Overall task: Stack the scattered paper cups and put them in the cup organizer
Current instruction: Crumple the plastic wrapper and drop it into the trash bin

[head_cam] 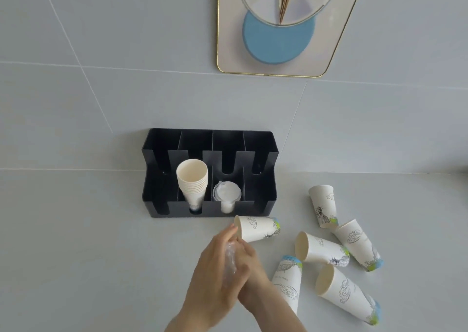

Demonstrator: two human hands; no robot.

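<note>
The black cup organizer (155,162) stands against the wall, with a stack of plain paper cups (192,182) in its second slot and clear plastic lidded cups (226,194) in the third. Several printed paper cups are scattered on the counter to the right. One cup (258,228) lies just in front of the organizer, and others (323,250) (347,293) lie nearer me. My left hand (210,276) and my right hand (250,260) are pressed together around a piece of clear crinkled plastic (230,260). My left fingertips are close to the rim of the nearest lying cup.
A grey counter (76,255) meets a grey tiled wall. A gold-framed picture (278,53) hangs above the organizer. One cup (324,205) stands upside down at the right, and another (288,281) lies beside my right forearm.
</note>
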